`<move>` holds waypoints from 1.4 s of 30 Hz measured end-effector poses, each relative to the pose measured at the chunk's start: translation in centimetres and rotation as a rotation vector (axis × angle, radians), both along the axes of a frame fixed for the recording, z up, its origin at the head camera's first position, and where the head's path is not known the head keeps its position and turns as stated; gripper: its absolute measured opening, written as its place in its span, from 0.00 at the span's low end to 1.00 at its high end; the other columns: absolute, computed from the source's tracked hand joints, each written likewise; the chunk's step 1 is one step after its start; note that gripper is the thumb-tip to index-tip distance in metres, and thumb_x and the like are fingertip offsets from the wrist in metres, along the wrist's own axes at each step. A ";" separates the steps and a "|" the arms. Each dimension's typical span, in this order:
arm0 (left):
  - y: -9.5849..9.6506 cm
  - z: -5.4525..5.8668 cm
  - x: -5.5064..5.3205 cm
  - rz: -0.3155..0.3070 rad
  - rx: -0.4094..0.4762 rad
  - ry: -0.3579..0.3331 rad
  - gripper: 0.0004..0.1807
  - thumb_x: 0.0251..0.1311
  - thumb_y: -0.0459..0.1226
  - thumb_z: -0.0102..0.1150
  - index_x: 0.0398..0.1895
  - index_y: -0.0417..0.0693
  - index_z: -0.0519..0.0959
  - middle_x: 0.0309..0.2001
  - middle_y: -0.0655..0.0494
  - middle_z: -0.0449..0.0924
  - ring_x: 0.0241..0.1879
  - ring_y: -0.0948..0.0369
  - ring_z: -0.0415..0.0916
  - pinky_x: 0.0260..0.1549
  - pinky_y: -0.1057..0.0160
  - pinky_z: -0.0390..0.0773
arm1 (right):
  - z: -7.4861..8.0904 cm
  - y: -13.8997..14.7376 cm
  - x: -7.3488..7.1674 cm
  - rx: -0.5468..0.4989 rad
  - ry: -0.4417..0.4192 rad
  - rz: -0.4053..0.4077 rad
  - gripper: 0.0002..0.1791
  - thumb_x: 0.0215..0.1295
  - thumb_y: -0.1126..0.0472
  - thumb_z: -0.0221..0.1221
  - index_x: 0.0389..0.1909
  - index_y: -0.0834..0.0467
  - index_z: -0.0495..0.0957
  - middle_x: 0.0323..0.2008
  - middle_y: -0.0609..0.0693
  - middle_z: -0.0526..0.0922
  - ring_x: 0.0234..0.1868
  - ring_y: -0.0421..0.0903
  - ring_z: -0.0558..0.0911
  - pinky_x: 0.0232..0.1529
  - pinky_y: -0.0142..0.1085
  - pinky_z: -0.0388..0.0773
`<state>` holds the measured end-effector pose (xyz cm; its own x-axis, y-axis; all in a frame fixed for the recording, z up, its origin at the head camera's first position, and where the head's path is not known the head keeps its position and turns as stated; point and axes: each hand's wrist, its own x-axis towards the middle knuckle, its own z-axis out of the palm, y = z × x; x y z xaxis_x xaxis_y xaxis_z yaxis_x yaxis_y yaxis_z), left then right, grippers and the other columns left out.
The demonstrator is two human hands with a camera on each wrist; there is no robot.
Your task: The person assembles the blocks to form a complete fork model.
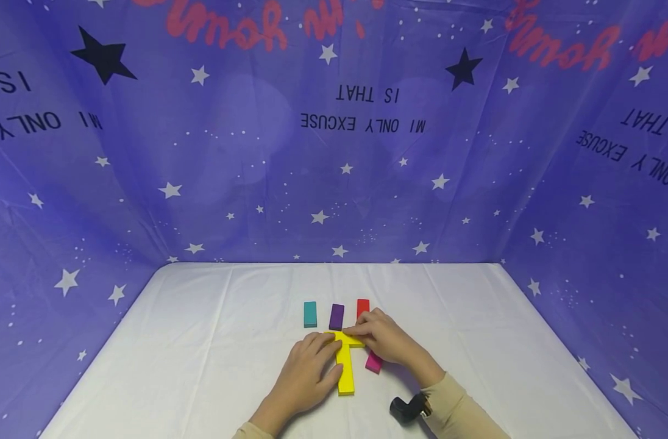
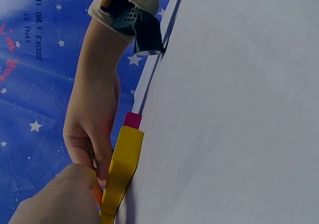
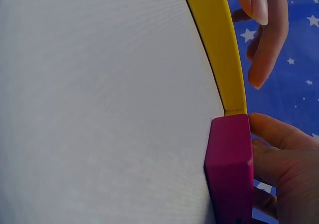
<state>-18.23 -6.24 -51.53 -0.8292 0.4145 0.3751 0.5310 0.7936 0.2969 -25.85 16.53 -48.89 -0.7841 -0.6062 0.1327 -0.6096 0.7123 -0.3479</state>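
Two yellow blocks make a T on the white table: a lengthwise block [image 1: 345,373] points toward me, and a crosswise block [image 1: 357,342] lies at its far end. My left hand [image 1: 308,373] is at the left of the T, fingers over the crosswise block and thumb beside the lengthwise one. In the right wrist view its fingers [image 3: 269,55] are spread above the yellow. My right hand [image 1: 391,338] pinches the crosswise block from the right, its fingers bunched. Under that hand lies a magenta block [image 1: 374,363], partly covered.
Behind the T stand a teal block [image 1: 310,314], a purple block [image 1: 336,317] and a red block [image 1: 363,306], the red one partly hidden by my right hand. A black wrist device [image 1: 408,410] sits at my right cuff. Purple starry cloth [image 1: 334,195] walls the table.
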 end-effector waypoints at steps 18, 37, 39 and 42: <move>0.3 0.0 -0.7 0.039 0.009 -0.027 0.30 0.63 0.60 0.55 0.63 0.56 0.78 0.65 0.59 0.74 0.66 0.55 0.67 0.65 0.46 0.70 | -0.2 0.0 -0.1 -0.024 0.033 0.003 0.15 0.67 0.58 0.62 0.53 0.42 0.85 0.37 0.37 0.80 0.41 0.37 0.69 0.44 0.32 0.70; 0.2 -0.5 -1.0 0.043 0.008 -0.039 0.30 0.63 0.61 0.54 0.62 0.56 0.78 0.64 0.61 0.75 0.66 0.57 0.67 0.65 0.47 0.70 | -0.4 0.0 -0.3 -0.009 0.046 0.010 0.15 0.68 0.57 0.62 0.53 0.42 0.85 0.36 0.36 0.80 0.40 0.37 0.69 0.44 0.32 0.70; 0.2 -0.4 -1.0 0.042 0.007 -0.051 0.30 0.63 0.61 0.53 0.62 0.57 0.78 0.65 0.61 0.74 0.67 0.57 0.67 0.66 0.47 0.70 | -0.4 0.0 -0.2 -0.011 0.046 0.009 0.15 0.68 0.57 0.62 0.53 0.42 0.85 0.36 0.36 0.80 0.40 0.37 0.69 0.44 0.32 0.70; 0.2 -0.4 -1.0 0.040 0.010 -0.058 0.30 0.63 0.61 0.53 0.62 0.57 0.77 0.65 0.61 0.74 0.67 0.57 0.67 0.66 0.47 0.70 | -0.4 0.0 -0.2 -0.012 0.047 0.008 0.15 0.68 0.57 0.62 0.53 0.42 0.85 0.36 0.37 0.80 0.40 0.37 0.69 0.44 0.32 0.70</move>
<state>-19.24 -6.07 -51.90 -0.8652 0.3774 0.3302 0.4811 0.8104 0.3344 -26.08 16.52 -49.26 -0.7723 -0.6103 0.1763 -0.6307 0.7036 -0.3273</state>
